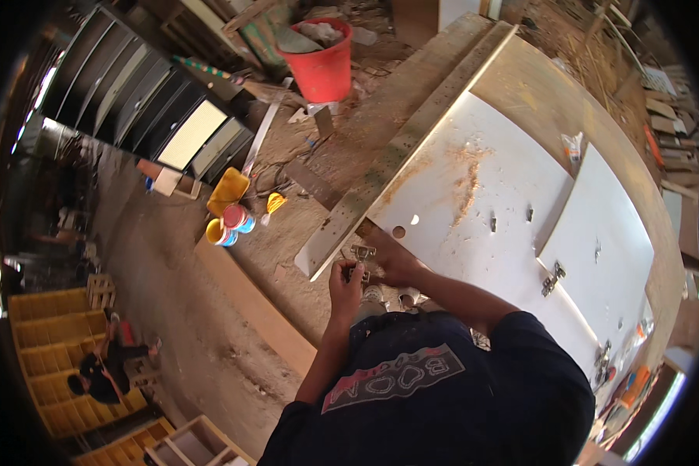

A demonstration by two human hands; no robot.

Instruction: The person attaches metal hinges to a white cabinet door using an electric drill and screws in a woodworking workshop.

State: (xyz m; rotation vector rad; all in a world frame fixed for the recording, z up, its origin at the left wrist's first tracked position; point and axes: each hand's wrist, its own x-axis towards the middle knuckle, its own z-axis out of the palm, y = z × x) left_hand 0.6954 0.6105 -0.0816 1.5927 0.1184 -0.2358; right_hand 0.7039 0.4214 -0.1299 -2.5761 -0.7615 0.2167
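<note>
My left hand is closed, its thumb and fingers pinching a small metal cabinet hinge just off the board's near left corner. Close against it on the right is my right hand, its fingers curled in toward the same metal piece. Shadow partly hides those fingertips. To the right lies a white panel with a round hole near its left edge and a streak of sawdust. Loose hinges rest on it, and a cluster of hinges sits farther right.
A second white panel overlaps the first on the wooden worktable. Beyond stands a red bucket. Paint tins and a yellow container are on the floor. At far left, a person sits by yellow shelving.
</note>
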